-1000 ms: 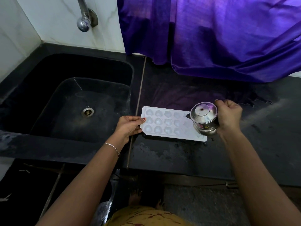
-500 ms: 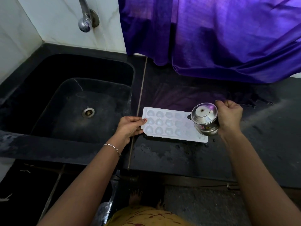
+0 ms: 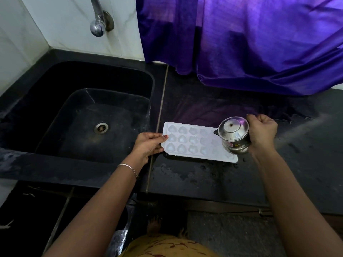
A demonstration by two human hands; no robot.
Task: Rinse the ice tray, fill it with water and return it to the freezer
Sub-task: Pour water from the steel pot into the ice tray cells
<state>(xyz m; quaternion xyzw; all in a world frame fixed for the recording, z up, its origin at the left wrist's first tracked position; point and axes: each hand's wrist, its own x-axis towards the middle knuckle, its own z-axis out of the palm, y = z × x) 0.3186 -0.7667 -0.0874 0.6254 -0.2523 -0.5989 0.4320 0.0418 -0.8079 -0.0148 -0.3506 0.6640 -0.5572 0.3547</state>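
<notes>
A white ice tray [image 3: 193, 143] with heart-shaped cells lies flat on the black counter [image 3: 204, 182], just right of the sink. My left hand [image 3: 148, 144] pinches the tray's left edge, thumb on top. My right hand [image 3: 261, 132] grips a small steel pot [image 3: 234, 135], tipped over the tray's right end with its bottom turned towards me. The pot hides the tray's far right cells. I cannot make out a stream of water.
A black sink [image 3: 89, 115] with a drain lies to the left, under a wall tap [image 3: 97, 26]. A purple curtain [image 3: 250, 43] hangs down onto the back of the counter. Wet patches spread around the tray. The counter's front edge runs below my arms.
Almost nothing has moved. Both hands, the tray and the tipped pot keep their places, with only a slight shift of the view.
</notes>
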